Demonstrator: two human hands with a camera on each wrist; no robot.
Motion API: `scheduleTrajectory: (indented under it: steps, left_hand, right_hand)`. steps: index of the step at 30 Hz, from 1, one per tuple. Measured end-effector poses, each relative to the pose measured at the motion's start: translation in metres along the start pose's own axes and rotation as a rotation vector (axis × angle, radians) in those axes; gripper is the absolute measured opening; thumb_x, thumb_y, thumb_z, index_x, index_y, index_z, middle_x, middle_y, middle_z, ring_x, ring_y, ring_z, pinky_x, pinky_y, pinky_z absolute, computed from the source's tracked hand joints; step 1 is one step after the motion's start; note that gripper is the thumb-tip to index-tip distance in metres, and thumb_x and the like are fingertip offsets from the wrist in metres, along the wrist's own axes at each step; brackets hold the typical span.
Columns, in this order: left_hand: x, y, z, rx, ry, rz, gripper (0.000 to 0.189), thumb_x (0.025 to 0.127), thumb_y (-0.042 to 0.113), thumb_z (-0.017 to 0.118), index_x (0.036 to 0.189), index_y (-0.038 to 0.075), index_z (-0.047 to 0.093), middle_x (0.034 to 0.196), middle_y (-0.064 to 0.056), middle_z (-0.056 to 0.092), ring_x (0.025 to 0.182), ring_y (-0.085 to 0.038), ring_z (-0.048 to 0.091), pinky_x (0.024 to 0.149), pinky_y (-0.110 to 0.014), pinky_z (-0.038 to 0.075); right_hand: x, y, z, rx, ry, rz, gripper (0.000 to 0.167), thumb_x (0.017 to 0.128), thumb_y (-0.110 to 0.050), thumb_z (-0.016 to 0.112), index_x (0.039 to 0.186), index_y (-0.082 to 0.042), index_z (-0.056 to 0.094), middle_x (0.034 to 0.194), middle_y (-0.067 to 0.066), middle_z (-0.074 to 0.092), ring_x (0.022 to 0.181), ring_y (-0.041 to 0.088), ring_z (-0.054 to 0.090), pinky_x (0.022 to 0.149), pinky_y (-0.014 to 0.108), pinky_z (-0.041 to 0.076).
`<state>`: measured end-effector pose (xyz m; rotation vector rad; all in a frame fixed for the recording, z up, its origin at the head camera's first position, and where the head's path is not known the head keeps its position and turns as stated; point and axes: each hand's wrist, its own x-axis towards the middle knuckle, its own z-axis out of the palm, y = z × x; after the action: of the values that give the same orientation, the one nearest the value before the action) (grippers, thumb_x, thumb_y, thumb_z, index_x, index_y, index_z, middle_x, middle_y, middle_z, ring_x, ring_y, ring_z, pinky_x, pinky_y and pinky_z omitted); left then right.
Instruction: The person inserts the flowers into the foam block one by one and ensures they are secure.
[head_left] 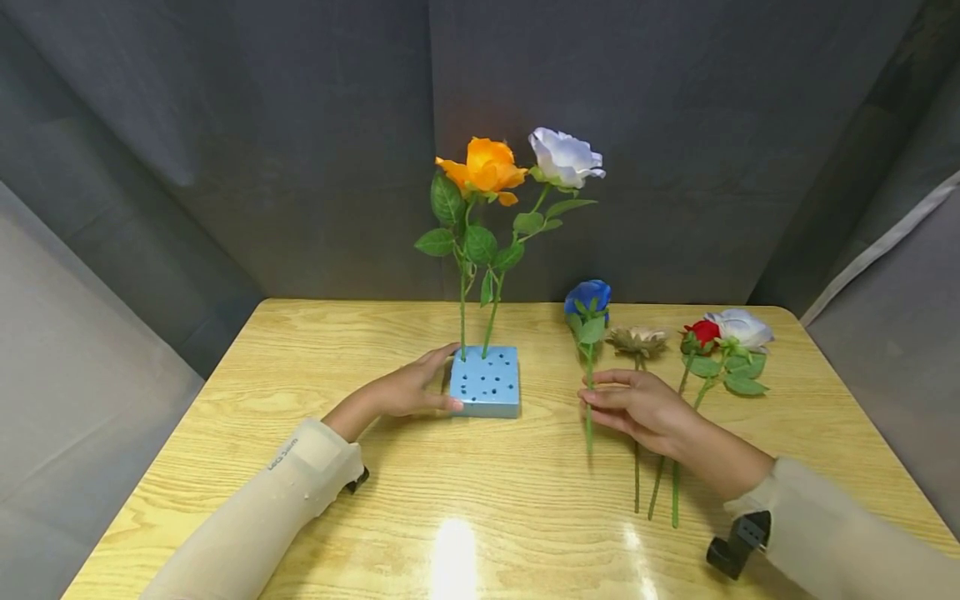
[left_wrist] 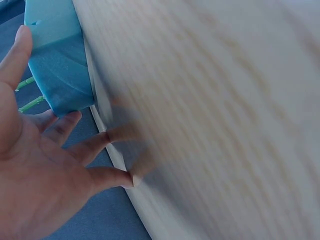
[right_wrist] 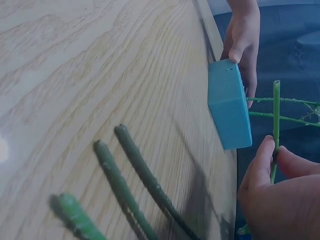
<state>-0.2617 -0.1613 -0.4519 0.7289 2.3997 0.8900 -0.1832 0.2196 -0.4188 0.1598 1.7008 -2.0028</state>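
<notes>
My left hand holds the left side of a light blue foam block, thumb at its near corner and fingers at its far left edge. An orange rose and a white rose stand in the block's holes, the white one leaning right. Between thumb and fingers, my right hand pinches the green stem of a blue rose. That rose is right of the block, bloom at the far end and the stem's bare end toward me.
Right of the blue rose, a beige flower, a red rose and another white rose lie on the wooden table, stems toward me. My right forearm overlaps their stems in the head view. A dark curtain hangs behind the table.
</notes>
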Motion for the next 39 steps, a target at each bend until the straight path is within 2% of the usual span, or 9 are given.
scheduleTrajectory:
  steps: [13,21,29,39]
  left_hand:
    - [-0.001,0.003,-0.001,-0.001,-0.001,-0.005,0.109,0.092,0.052,0.075,0.168,0.021,0.002,0.173,-0.012,0.008,0.157,-0.039,0.013,0.123,-0.062,0.020]
    - [-0.002,0.003,-0.001,0.003,-0.002,0.006,0.109,0.092,0.051,0.075,0.168,0.020,0.003,0.172,-0.015,0.008,0.157,-0.042,0.013,0.122,-0.065,0.020]
    - [-0.001,0.001,0.000,0.008,-0.003,-0.006,0.108,0.092,0.051,0.075,0.168,0.021,0.003,0.172,-0.014,0.009,0.157,-0.040,0.012,0.123,-0.063,0.019]
    - [-0.002,0.005,-0.001,0.012,0.000,0.007,0.109,0.092,0.051,0.075,0.168,0.019,0.003,0.172,-0.015,0.009,0.157,-0.040,0.013,0.123,-0.062,0.020]
  right_hand:
    - [0.009,-0.003,0.015,-0.039,0.030,-0.089,0.058,0.102,0.000,0.062,0.151,0.012,0.034,0.113,0.008,0.070,0.097,0.014,0.073,0.090,0.030,0.059]
    - [0.016,-0.003,0.025,-0.042,0.069,-0.146,0.057,0.102,0.001,0.060,0.151,0.011,0.034,0.117,0.011,0.069,0.099,0.013,0.072,0.091,0.030,0.059]
    - [0.019,-0.004,0.032,-0.071,0.096,-0.211,0.058,0.103,-0.001,0.060,0.152,0.012,0.033,0.113,0.006,0.071,0.103,0.015,0.073,0.091,0.033,0.059]
    - [0.024,-0.001,0.038,-0.131,0.123,-0.314,0.040,0.105,0.002,0.055,0.141,0.014,0.043,0.110,0.003,0.070,0.101,0.008,0.072,0.095,0.035,0.058]
